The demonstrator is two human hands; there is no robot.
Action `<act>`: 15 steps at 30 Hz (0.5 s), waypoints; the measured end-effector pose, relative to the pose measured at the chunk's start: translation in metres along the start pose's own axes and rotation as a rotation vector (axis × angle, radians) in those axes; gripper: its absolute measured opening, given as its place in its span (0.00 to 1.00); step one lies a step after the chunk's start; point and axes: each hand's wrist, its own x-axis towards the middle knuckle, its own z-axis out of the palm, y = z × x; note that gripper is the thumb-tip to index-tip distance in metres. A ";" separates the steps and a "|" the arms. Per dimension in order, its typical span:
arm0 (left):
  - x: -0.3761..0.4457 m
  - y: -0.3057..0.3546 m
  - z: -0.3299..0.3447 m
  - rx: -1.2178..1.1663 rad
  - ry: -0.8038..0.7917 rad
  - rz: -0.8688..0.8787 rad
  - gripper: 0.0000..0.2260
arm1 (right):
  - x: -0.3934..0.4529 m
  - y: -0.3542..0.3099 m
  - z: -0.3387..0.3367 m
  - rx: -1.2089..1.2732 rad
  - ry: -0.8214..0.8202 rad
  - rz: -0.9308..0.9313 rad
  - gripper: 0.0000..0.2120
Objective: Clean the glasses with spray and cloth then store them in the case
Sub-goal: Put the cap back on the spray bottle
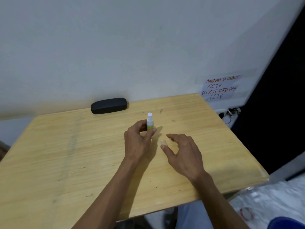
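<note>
A small spray bottle (150, 121) with a white nozzle and a green label stands upright near the middle of the wooden table (66, 154). My left hand (138, 142) holds it around the lower body with thumb and fingers. A small clear cap (163, 142) lies on the table just to the right of that hand. My right hand (183, 151) hovers over the table with fingers spread, its thumb close to the cap, holding nothing. A black glasses case (109, 105) lies shut at the table's far edge by the wall. No glasses or cloth are in view.
A white wall rises behind the table, with a handwritten paper notice (219, 87) at the right. A socket with plugs (229, 114) sits beyond the table's right edge. The table's near and right edges drop to a light floor and my legs.
</note>
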 end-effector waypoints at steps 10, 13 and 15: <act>-0.014 -0.007 -0.042 0.004 0.003 -0.015 0.16 | -0.002 -0.016 0.013 0.049 0.017 0.066 0.11; -0.019 -0.008 -0.051 -0.047 0.010 -0.034 0.14 | -0.004 -0.024 -0.004 0.266 0.084 0.113 0.08; -0.024 -0.007 -0.057 -0.064 0.014 -0.037 0.14 | -0.004 -0.036 -0.019 0.398 0.092 0.140 0.07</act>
